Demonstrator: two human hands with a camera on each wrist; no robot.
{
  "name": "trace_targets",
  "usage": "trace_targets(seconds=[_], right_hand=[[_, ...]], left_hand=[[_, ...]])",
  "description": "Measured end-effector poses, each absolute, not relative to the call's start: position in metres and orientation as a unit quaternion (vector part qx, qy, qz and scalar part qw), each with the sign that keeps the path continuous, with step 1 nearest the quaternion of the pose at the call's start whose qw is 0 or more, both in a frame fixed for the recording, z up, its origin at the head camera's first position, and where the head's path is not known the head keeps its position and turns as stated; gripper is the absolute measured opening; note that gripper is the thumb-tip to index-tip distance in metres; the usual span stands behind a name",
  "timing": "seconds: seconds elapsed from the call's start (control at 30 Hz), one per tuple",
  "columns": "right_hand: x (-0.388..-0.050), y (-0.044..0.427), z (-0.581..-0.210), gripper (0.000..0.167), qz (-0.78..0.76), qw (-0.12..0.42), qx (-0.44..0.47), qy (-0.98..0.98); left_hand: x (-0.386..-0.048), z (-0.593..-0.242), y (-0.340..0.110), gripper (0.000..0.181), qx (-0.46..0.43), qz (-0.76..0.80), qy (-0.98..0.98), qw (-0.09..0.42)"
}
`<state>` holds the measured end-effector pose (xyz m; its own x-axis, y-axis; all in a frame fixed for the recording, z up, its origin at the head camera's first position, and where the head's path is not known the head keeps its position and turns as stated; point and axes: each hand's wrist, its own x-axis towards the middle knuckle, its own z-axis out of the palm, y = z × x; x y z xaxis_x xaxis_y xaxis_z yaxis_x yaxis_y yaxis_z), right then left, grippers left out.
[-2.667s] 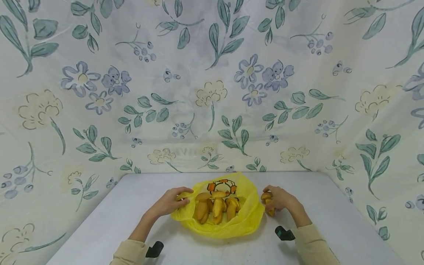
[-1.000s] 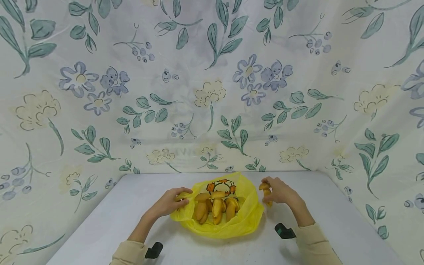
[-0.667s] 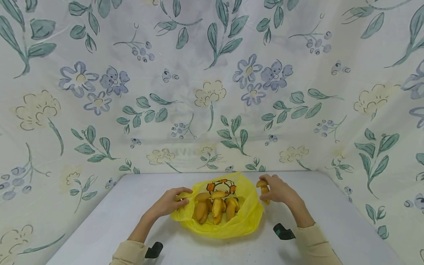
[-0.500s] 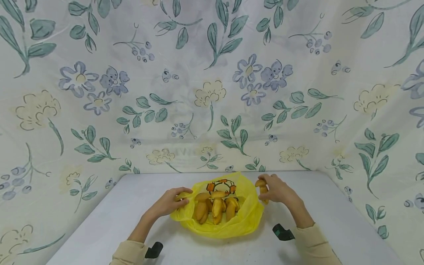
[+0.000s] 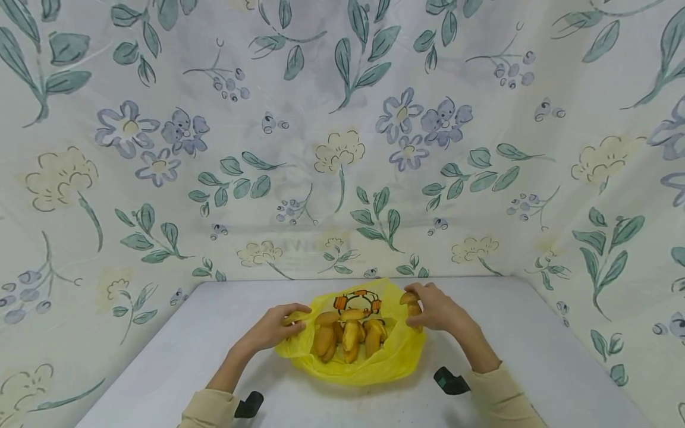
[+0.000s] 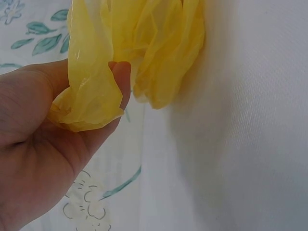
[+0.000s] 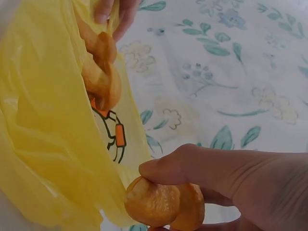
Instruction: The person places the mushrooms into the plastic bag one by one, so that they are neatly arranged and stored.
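Note:
A yellow plastic bag (image 5: 358, 373) lies with its mouth spread, and several tan mushrooms (image 5: 351, 340) sit inside it. My left hand (image 5: 272, 327) holds the left rim of the bag; in the left wrist view a fold of yellow plastic (image 6: 89, 98) lies between thumb and fingers. At the bag's right rim, my right hand (image 5: 437, 308) grips one more mushroom (image 5: 411, 303) between thumb and fingers. In the right wrist view that mushroom (image 7: 154, 202) is close beside the yellow plastic, outside the mouth; whether they touch I cannot tell. Its lower part is partly hidden by my fingers.
The bag stands on a white table (image 5: 342, 410) with a flower-patterned cloth (image 5: 342, 178) hanging behind it and at both sides. A black device (image 5: 250, 404) is at the left wrist and another black device (image 5: 451, 381) at the right wrist.
My right hand has lifted the mushroom from beside the bag and carried it left to the bag's right rim. The left hand and the bag stay nearly in place.

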<state>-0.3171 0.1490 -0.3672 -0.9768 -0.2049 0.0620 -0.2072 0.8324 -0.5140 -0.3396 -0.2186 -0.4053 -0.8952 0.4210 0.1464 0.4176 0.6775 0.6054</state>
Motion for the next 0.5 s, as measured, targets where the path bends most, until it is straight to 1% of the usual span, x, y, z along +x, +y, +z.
trace_targets(seconds=[0.27, 0.5], right_hand=[[-0.318, 0.137, -0.374, 0.065, 0.283, 0.000, 0.111, -0.953], [-0.320, 0.126, -0.376, 0.064, 0.288, 0.004, 0.127, -0.949]], left_hand=[[-0.341, -0.407, -0.219, 0.032, 0.221, 0.335, 0.916, 0.009], [-0.342, -0.409, -0.220, 0.032, 0.229, 0.332, 0.915, 0.004]])
